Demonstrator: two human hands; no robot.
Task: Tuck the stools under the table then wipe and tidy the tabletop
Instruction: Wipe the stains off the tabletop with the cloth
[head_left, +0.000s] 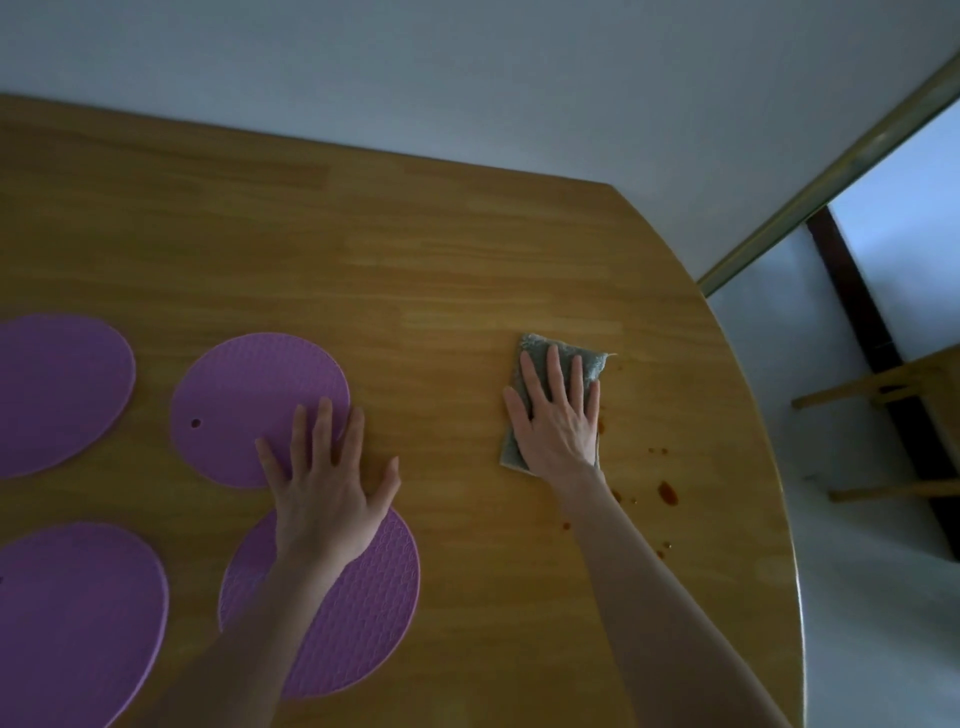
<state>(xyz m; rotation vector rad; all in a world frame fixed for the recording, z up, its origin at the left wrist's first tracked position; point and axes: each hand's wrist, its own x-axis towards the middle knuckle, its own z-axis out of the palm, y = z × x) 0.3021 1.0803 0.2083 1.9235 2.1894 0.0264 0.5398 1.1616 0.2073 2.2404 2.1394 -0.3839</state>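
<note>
Four purple mats (260, 400) with a scale-like texture, a grey-green cloth (582, 364), reddish-brown spots (667, 492) on honey-coloured wood (415, 249).

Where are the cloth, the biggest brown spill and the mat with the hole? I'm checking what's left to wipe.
cloth (587, 358), head view, far right corner
biggest brown spill (667, 492), head view, its middle
mat with the hole (249, 384), head view, textured centre

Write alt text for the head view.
The right hand presses a grey cloth flat on a wooden table beside reddish-brown spills. The left hand rests spread among four purple mats.
</note>
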